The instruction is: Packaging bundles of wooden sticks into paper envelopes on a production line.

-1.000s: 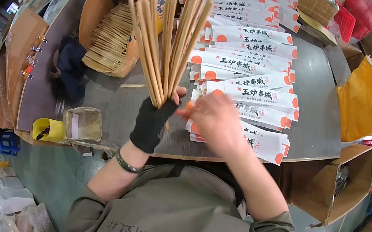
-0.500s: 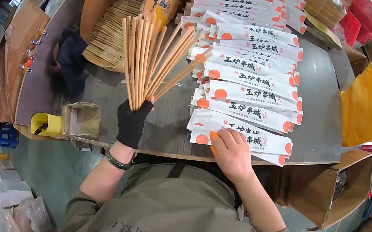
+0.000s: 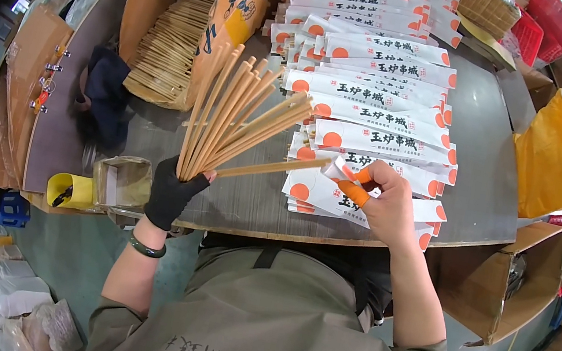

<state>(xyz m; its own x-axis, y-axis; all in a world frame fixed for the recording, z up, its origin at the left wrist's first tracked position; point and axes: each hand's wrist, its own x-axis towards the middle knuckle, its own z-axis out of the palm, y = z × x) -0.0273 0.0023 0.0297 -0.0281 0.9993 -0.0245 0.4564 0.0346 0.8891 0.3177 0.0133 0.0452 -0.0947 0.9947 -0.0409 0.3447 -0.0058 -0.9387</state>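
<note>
At the far left of the bench edge stand a yellow cup and a small open carton, with a dark cloth further back. Behind them an open cardboard box is filled with a large stock of bare wooden sticks, so by the look of it much is left to wrap.

The left hand, in a black fingerless glove, is closed around the lower ends of a fanned bunch of sticks, which rise up and to the right above the bench. One stick leans out of the fan toward the right hand, whose orange-capped fingertips pinch the mouth of a white paper sleeve with orange dots; the stick's tip sits right at that mouth, seemingly only just entering.

Under and beyond the right hand, many paper sleeves lie in overlapping rows running to the far end of the bench. Whether those hold sticks already cannot be told.

To the right, well apart from the hands, rest a yellow bag, an open cardboard box below the bench edge, and red baskets at the far corner. Nothing lies between the hands; the sleeve rows crowd the space just beyond the right hand.
</note>
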